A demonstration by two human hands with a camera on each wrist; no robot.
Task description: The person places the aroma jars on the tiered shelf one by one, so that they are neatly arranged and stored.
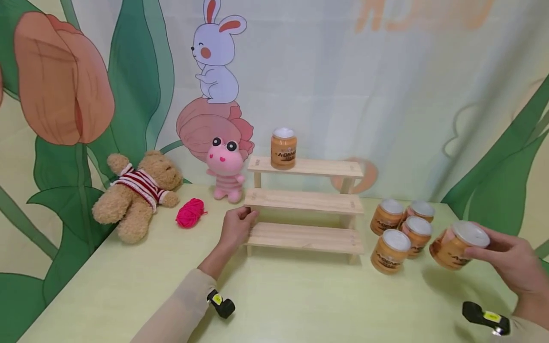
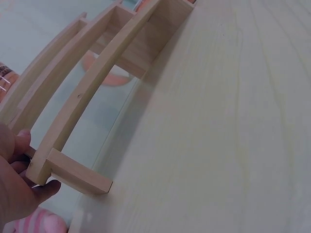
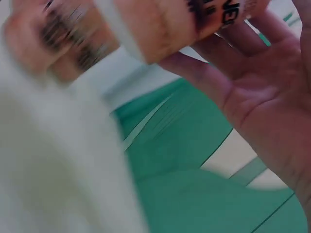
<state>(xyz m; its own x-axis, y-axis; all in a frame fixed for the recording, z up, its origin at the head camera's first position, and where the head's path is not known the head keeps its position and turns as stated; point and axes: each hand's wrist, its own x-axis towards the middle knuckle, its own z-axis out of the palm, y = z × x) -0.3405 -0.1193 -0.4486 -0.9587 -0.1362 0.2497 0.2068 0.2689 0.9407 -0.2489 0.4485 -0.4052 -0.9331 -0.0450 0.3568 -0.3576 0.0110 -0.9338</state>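
Note:
In the head view a three-tier wooden shelf point(image 1: 305, 236) stands on the table. My left hand point(image 1: 236, 226) grips its left end; the left wrist view shows thumb and fingers around the end of a board point(image 2: 82, 99). My right hand point(image 1: 512, 262) holds a jar point(image 1: 458, 247) with a white lid and orange label, tilted and raised off the table at the right. In the right wrist view the jar point(image 3: 165, 29) lies against the fingers of that hand. Another such jar point(image 1: 283, 150) sits upright on the top tier, toward its left end.
Several matching jars point(image 1: 389, 252) stand grouped on the table, between the shelf and my right hand. Left of the shelf are a pink plush toy point(image 1: 226, 166), a ball of pink yarn point(image 1: 190, 213) and a teddy bear point(image 1: 139, 190). A printed curtain point(image 1: 407, 95) hangs behind.

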